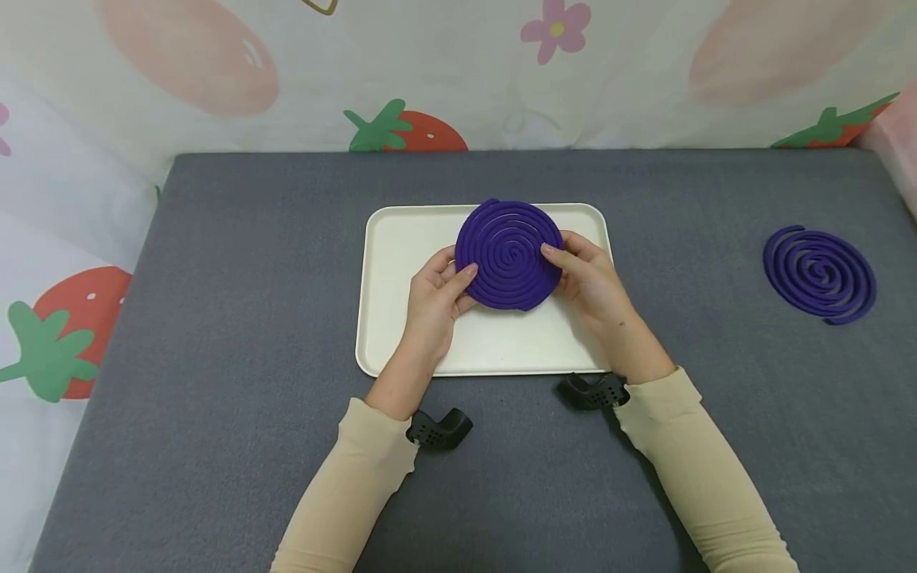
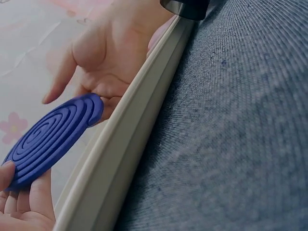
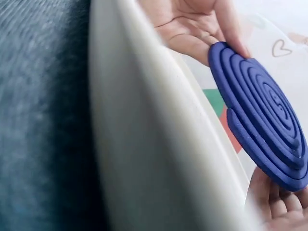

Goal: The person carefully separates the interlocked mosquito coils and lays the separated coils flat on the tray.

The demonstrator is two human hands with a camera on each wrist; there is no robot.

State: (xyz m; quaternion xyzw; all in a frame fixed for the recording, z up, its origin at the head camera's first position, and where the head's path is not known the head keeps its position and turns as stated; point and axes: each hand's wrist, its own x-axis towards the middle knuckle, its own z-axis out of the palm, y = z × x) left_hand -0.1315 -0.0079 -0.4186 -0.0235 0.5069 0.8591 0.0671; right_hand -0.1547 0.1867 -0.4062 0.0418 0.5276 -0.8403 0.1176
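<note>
A purple spiral mosquito coil (image 1: 510, 270) is held tilted up over a white tray (image 1: 401, 342), its face toward the head camera. My left hand (image 1: 433, 298) pinches its left edge, thumb on the face and fingers behind; the left wrist view shows this grip on the mosquito coil (image 2: 48, 137) too. At the opposite edge, my right hand (image 1: 591, 278) has its fingers curled behind the coil. Its thumb lies over the face in the head view, but in the left wrist view the right hand's (image 2: 103, 60) thumb stands a little off the surface.
A second purple mosquito coil (image 1: 820, 274) lies flat on the grey cloth-covered table (image 1: 251, 318), right of the tray. Behind the table hangs a printed curtain (image 1: 430, 64) with strawberries and flowers. Black wrist cameras (image 1: 440, 430) sit near both cuffs.
</note>
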